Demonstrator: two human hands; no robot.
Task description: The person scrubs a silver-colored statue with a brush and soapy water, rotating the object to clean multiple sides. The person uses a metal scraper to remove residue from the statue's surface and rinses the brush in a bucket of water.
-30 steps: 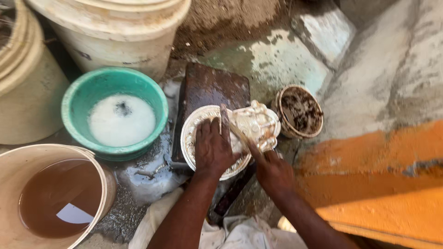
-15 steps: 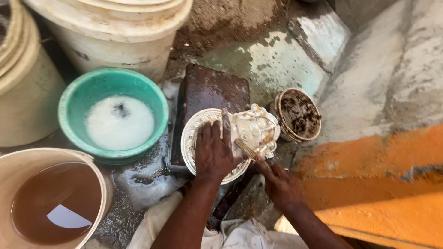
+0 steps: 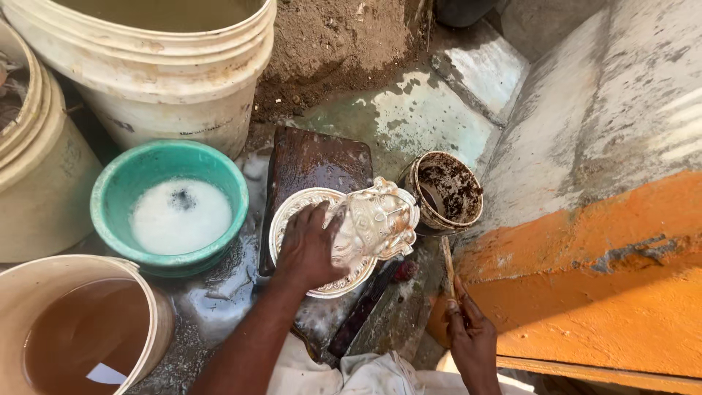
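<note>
My left hand presses down on a round silver plate that lies on a dark wet board. Its fingers touch an ornate silver piece resting on the plate's right side. My right hand is lower right, away from the plate, closed around a thin stick-like brush that points up toward a small dirty pot of dark paste.
A teal bowl of foamy white liquid sits left of the board. A bucket of brown water is at lower left, large cream buckets at the top left. An orange and grey step rises on the right. Cloth lies below.
My right hand has pulled the brush off the silver piece and down to the right, away from the plate. My left hand has stayed on the plate.
</note>
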